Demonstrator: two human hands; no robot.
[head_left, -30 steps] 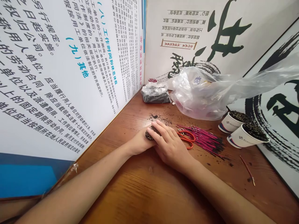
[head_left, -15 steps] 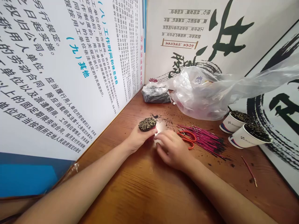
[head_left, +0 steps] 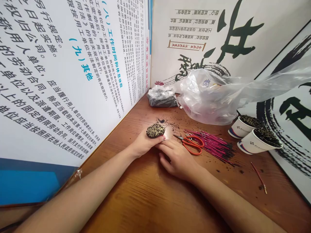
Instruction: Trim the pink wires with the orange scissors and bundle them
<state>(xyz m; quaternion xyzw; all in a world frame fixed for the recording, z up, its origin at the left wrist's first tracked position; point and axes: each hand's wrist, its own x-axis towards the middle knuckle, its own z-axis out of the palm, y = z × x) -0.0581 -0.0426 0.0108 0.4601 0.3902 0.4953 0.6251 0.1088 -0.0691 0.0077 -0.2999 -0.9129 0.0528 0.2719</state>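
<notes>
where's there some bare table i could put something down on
Bare wood lies between the left forearm and right forearm; a narrower strip runs between the left forearm and the lettered board. It's crowded right of the right hand: scissors, pink-and-black strands, two cups.

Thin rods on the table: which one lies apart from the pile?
The single reddish rod in front of the paper cups; the pile lies by the scissors.

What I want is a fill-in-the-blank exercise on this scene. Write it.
The hand gripping the upper part of the round, black-topped, gold-speckled bundle is the person's ____.
Beside the pile of thin pink, dark-ended strands lie orange-handled metal ____.
At right, ____ white paper cups hold dark pieces.
Missing words: left, scissors, two.
</notes>
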